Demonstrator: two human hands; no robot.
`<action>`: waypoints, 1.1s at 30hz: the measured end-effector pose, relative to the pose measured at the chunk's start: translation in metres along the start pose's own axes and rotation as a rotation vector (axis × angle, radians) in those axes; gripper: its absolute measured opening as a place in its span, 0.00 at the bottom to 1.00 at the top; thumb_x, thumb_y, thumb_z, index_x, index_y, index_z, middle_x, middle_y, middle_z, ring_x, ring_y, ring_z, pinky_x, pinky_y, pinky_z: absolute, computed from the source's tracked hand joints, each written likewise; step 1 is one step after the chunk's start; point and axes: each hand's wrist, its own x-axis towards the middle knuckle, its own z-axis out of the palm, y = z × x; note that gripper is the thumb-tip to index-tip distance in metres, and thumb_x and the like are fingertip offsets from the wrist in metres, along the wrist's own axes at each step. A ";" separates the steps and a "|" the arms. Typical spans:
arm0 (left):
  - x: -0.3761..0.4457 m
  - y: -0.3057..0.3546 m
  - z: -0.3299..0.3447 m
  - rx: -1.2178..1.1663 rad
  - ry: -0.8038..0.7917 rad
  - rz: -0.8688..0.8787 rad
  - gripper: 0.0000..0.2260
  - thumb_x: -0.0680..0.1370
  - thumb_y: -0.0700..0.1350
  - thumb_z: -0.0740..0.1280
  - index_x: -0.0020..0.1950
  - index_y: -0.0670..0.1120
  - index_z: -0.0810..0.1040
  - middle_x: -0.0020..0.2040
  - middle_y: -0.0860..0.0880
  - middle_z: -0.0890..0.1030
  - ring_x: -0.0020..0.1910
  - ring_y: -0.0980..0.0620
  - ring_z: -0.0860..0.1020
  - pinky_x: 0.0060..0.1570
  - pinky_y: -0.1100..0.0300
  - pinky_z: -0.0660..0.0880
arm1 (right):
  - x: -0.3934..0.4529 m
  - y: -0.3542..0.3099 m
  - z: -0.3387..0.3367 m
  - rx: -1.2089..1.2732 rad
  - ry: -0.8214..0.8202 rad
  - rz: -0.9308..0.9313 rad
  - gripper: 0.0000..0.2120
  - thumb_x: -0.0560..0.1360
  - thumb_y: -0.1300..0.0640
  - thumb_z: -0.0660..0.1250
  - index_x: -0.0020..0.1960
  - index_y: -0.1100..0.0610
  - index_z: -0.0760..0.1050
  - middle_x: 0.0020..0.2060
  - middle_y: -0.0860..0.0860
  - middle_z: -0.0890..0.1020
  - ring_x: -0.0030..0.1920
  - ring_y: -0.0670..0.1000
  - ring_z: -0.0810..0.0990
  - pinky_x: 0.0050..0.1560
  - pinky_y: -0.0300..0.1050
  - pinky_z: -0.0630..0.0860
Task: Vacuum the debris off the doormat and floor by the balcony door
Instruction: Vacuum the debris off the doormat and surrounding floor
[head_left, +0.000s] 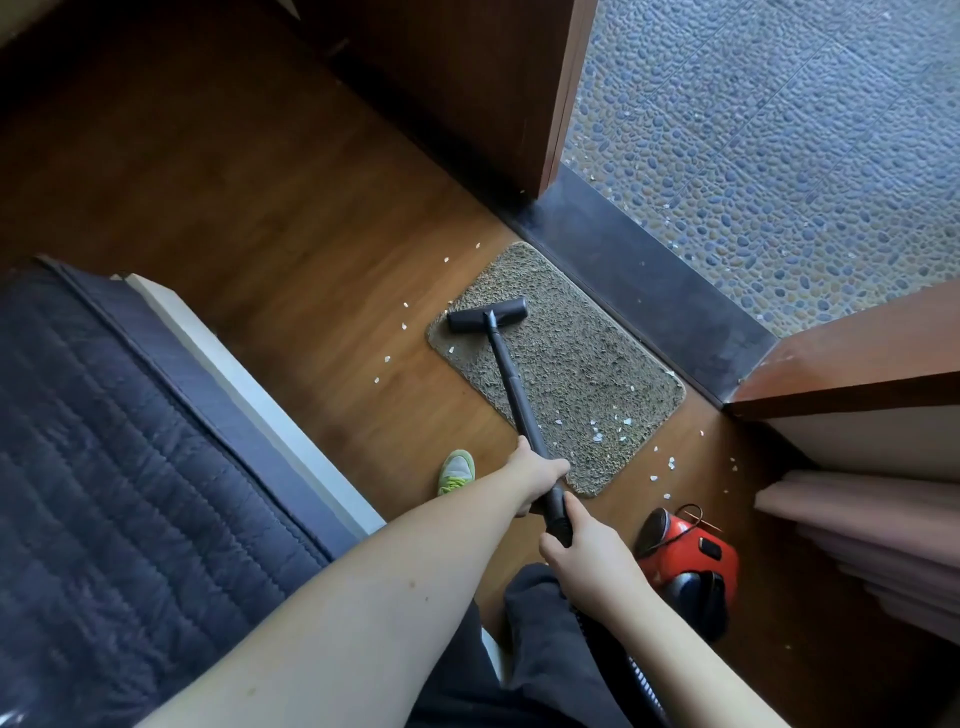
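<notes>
Left hand (537, 470) wrapped round the wand (511, 387), right hand (584, 545) clamped just behind it, likely for steering and push. Beyond both grips, nozzle (487, 314) flat on the doormat's (582, 358) far end; crumbs (610, 428) close ahead of the grip, more on the floor (291, 270).

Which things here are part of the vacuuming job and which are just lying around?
Part of the job: vacuum wand, brush head, red vacuum, doormat, white scraps, both hands.
Lying around: bed, folded pink cloth.

quilted dark bedcover (104, 441), green shoe (456, 472), folded pink curtain (862, 525)
</notes>
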 end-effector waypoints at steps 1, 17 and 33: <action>-0.002 -0.003 0.000 0.001 0.001 -0.004 0.40 0.75 0.50 0.69 0.81 0.52 0.50 0.65 0.44 0.73 0.56 0.44 0.77 0.47 0.54 0.78 | -0.003 0.000 0.001 -0.006 -0.003 -0.008 0.22 0.75 0.53 0.60 0.69 0.47 0.66 0.43 0.50 0.80 0.45 0.55 0.81 0.46 0.46 0.77; 0.023 -0.001 -0.050 -0.089 0.059 -0.005 0.40 0.74 0.50 0.69 0.81 0.52 0.50 0.67 0.42 0.73 0.60 0.41 0.77 0.55 0.50 0.78 | 0.016 -0.047 0.011 -0.096 -0.009 -0.070 0.21 0.77 0.53 0.60 0.69 0.50 0.66 0.52 0.54 0.82 0.54 0.58 0.79 0.49 0.47 0.73; 0.049 0.041 -0.078 -0.051 0.015 0.010 0.31 0.76 0.49 0.68 0.76 0.45 0.59 0.63 0.40 0.75 0.51 0.44 0.75 0.47 0.53 0.77 | 0.050 -0.086 -0.011 -0.117 -0.020 -0.023 0.13 0.74 0.52 0.59 0.59 0.52 0.67 0.47 0.55 0.81 0.43 0.59 0.83 0.48 0.50 0.81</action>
